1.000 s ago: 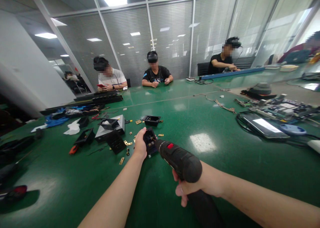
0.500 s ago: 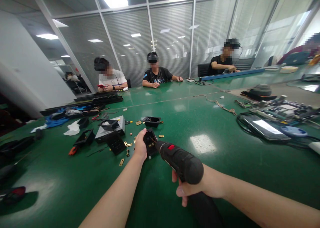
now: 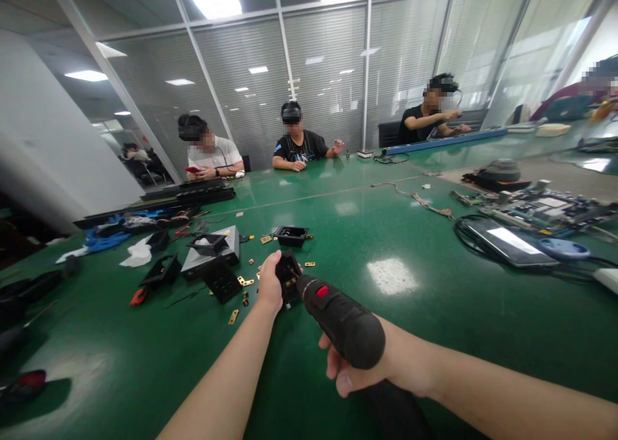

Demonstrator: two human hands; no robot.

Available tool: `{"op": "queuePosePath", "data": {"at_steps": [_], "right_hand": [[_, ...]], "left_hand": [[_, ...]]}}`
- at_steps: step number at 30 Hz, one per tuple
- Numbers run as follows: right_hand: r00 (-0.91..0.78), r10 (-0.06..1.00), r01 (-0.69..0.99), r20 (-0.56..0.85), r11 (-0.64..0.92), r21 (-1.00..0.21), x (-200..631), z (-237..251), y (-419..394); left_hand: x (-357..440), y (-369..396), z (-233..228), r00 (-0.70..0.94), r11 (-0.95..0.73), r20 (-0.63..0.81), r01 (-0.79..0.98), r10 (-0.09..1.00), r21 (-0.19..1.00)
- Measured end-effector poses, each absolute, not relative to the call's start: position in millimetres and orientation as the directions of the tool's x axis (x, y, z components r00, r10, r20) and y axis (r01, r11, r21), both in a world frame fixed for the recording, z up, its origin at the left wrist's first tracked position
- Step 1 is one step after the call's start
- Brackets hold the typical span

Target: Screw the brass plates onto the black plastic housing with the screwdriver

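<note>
One head-worn camera, facing forward and slightly down.
It looks from above the near side of the glossy green tabletop [image 3: 473, 317], past the close bare left hand [image 3: 270, 284] and bare right hand [image 3: 369, 375], to the far silver-framed glass partition with grey slatted blinds [image 3: 328, 60].

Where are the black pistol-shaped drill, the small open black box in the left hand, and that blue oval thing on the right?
Black pistol-shaped drill [image 3: 342, 321]: head view, middle of its body.
Small open black box [image 3: 286, 275]: head view, its dark inside.
Blue oval thing [image 3: 564, 248]: head view, its upper face.
</note>
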State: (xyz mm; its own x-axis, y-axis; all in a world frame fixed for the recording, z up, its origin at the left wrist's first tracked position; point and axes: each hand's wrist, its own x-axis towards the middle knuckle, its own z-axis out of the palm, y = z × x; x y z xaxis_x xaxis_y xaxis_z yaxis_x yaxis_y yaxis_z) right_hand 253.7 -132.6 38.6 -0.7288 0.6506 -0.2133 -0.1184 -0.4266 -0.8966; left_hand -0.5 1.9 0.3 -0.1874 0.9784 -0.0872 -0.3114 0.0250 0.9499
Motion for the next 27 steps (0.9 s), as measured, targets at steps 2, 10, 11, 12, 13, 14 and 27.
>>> {"op": "queuePosePath", "data": {"at_steps": [2, 10, 11, 12, 13, 14, 27], "right_hand": [[-0.723, 0.658, -0.125, -0.211, -0.425, -0.897, 253.7, 36.6, -132.2], [-0.705, 0.655, -0.084, -0.272, -0.458, -0.885, 253.0, 36.2, -131.8], [-0.707, 0.651, -0.078, -0.277, -0.461, -0.884, 253.0, 36.7, -131.9], [-0.708, 0.647, -0.071, -0.283, -0.463, -0.883, 253.0, 37.2, -132.0], [-0.709, 0.645, -0.066, -0.286, -0.464, -0.883, 253.1, 37.5, -132.0], [-0.708, 0.645, -0.065, -0.287, -0.464, -0.883, 253.2, 37.7, -132.0], [-0.715, 0.653, -0.077, -0.249, -0.427, -0.901, 255.7, 29.9, -130.7]], "left_hand": [[-1.0, 1.5, 0.2, -0.187, 0.018, -0.079, -0.309, 0.979, 0.951], [-2.5, 1.8, -2.5, -0.177, -0.013, -0.048, -0.326, 0.983, 0.945], [-2.6, 1.8, -2.6, -0.177, -0.012, -0.048, -0.325, 0.983, 0.946], [-2.8, 1.9, -2.7, -0.176, -0.011, -0.049, -0.325, 0.983, 0.946], [-2.9, 2.0, -2.7, -0.176, -0.010, -0.050, -0.326, 0.983, 0.945], [-2.9, 2.2, -2.8, -0.176, -0.010, -0.051, -0.326, 0.983, 0.945], [-1.0, 0.1, 0.5, -0.185, 0.002, -0.066, -0.328, 0.981, 0.945]]}}
